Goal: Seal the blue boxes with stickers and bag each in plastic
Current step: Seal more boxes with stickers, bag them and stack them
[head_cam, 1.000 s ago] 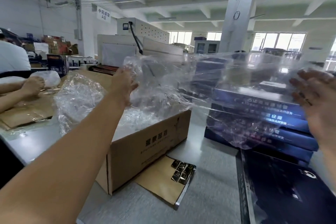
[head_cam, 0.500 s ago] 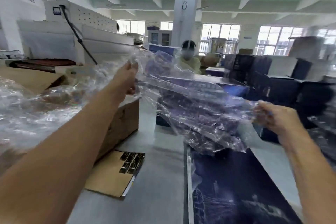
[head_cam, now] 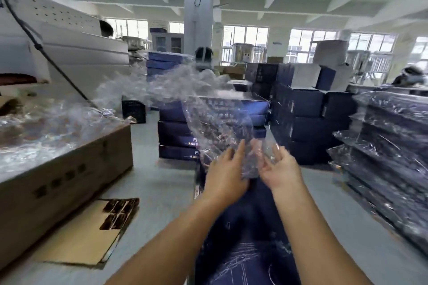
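Observation:
A dark blue box (head_cam: pixel 243 233) lies flat on the grey table right in front of me, under both forearms. Above its far end I hold a crumpled clear plastic bag (head_cam: pixel 215 122), which trails up and away to the left. My left hand (head_cam: pixel 225 171) holds the bag's near end from the left, its fingers reaching up into the film. My right hand (head_cam: pixel 279 169) grips the same end from the right, with plastic bunched among its curled fingers. The two hands are almost touching. The image is blurred by motion.
An open cardboard carton (head_cam: pixel 64 169) full of clear bags stands at the left. A brown card with dark stickers (head_cam: pixel 119 213) lies in front of it. Blue boxes (head_cam: pixel 180 136) are stacked ahead, and bagged boxes (head_cam: pixel 391 159) are stacked at the right. A white machine (head_cam: pixel 74 51) stands at the back left.
My hands, spread wide apart on the bag earlier, have come together over the blue box. The bag has collapsed from a stretched sheet into a crumpled trail. The view swung to the right.

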